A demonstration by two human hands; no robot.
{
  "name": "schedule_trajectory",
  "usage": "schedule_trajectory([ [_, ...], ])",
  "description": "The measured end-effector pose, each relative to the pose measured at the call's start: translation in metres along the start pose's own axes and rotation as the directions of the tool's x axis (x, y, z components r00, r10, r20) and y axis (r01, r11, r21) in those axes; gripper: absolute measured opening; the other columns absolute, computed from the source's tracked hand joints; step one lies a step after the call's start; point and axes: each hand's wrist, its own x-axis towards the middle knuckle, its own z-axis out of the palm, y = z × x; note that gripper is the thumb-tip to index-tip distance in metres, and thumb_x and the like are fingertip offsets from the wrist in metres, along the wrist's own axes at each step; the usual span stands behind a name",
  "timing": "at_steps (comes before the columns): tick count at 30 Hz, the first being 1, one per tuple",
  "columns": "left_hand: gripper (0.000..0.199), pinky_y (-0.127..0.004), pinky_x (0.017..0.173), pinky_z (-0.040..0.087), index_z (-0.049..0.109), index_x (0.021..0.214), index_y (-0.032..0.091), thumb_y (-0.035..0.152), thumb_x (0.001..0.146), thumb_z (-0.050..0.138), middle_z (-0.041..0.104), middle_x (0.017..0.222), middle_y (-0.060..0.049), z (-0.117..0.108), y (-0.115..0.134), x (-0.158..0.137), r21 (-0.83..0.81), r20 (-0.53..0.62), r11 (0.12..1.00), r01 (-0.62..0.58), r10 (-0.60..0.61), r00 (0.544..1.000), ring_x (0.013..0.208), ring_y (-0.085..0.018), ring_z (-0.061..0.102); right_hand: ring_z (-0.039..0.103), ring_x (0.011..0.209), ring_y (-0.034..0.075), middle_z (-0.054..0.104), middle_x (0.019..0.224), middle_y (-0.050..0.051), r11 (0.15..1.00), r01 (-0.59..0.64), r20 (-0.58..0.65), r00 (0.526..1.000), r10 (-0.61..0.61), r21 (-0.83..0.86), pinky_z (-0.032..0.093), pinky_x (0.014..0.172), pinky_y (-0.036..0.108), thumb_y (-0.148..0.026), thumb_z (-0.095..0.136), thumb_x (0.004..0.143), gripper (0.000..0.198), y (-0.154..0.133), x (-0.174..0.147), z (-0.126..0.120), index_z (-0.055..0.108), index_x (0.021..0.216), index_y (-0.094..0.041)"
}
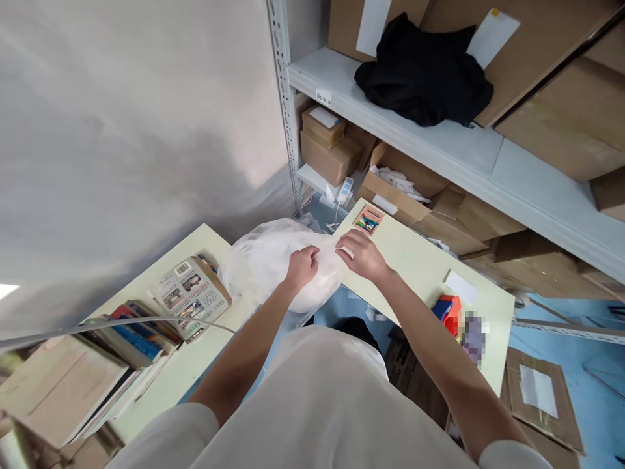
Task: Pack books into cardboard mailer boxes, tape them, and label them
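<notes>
A large, puffed-out white translucent plastic bag (pixel 266 257) spans the gap between the two pale tabletops. My left hand (pixel 303 267) is closed on the bag's upper right part, fingers curled inward. A short way to the right, my right hand (pixel 362 255) pinches the bag's gathered end between thumb and fingers, above the right tabletop. Thin white film stretches between the two hands. What the bag holds, if anything, cannot be made out. Just beyond my right hand lies a small, colourful card pack (pixel 368 219).
A box with printed pictures (pixel 193 293) and a row of books (pixel 139 332) occupy the left table (pixel 215 244). On the right table (pixel 405 260) are a red and blue object (pixel 448 314) and a white card (pixel 460 286). Metal shelving (pixel 342 81) with cardboard boxes stands behind.
</notes>
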Motion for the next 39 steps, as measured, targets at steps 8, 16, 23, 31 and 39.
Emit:
schedule_trajectory([
  [8,0.021,-0.034,0.088,0.043,0.063,0.086,0.019,0.013,0.075,0.046,0.068,0.099,-0.006,-0.041,0.015,0.021,0.045,-0.058,0.997,-0.063,0.065,0.996,0.095,-0.021,0.061,0.061,0.085,0.018,0.062,0.094,0.005,0.973,-0.164,-0.439,0.871,0.221,0.164,0.052,0.079,0.036,-0.031,0.057,0.085,0.028,0.002,-0.017,-0.068,0.052,0.112,-0.023],
  [16,0.031,-0.027,0.074,0.044,0.057,0.102,0.016,0.04,0.087,0.045,0.065,0.085,-0.004,-0.075,0.061,0.051,-0.047,-0.217,0.986,-0.158,0.145,0.965,0.076,-0.016,0.06,0.059,0.085,0.017,0.051,0.1,0.007,0.903,-0.337,-0.823,0.409,0.394,0.264,0.051,0.069,0.032,-0.037,0.056,0.085,0.028,0.049,-0.075,-0.128,0.05,0.107,-0.021],
  [23,0.045,-0.027,0.067,0.044,0.065,0.085,0.02,0.049,0.053,0.077,0.065,0.083,-0.002,-0.076,0.131,0.096,0.176,0.239,0.977,-0.124,0.08,0.968,0.079,-0.021,0.059,0.053,0.084,0.016,0.051,0.091,0.004,0.683,-0.588,-0.769,0.153,0.62,0.434,0.047,0.07,0.03,-0.035,0.059,0.078,0.026,0.122,-0.187,-0.138,0.051,0.096,-0.017],
  [31,0.029,-0.023,0.053,0.042,0.059,0.082,0.021,0.047,0.069,0.06,0.056,0.063,0.002,-0.04,0.16,0.118,-0.07,0.467,0.997,0.042,-0.005,0.884,0.059,-0.014,0.055,0.052,0.073,0.015,0.056,0.087,0.004,0.37,-0.666,-0.43,0.081,0.899,0.648,0.045,0.068,0.029,-0.042,0.05,0.078,0.028,0.163,-0.267,-0.071,0.051,0.092,-0.018],
  [39,0.044,-0.026,0.067,0.047,0.066,0.089,0.022,0.036,0.048,0.076,0.07,0.082,-0.002,-0.075,0.164,0.115,0.268,0.742,0.953,0.142,-0.299,0.6,0.074,-0.019,0.063,0.054,0.08,0.019,0.059,0.087,0.006,0.321,-0.76,-0.391,0.096,0.915,0.564,0.041,0.076,0.033,-0.034,0.047,0.078,0.026,0.197,-0.269,-0.046,0.054,0.097,-0.017],
])
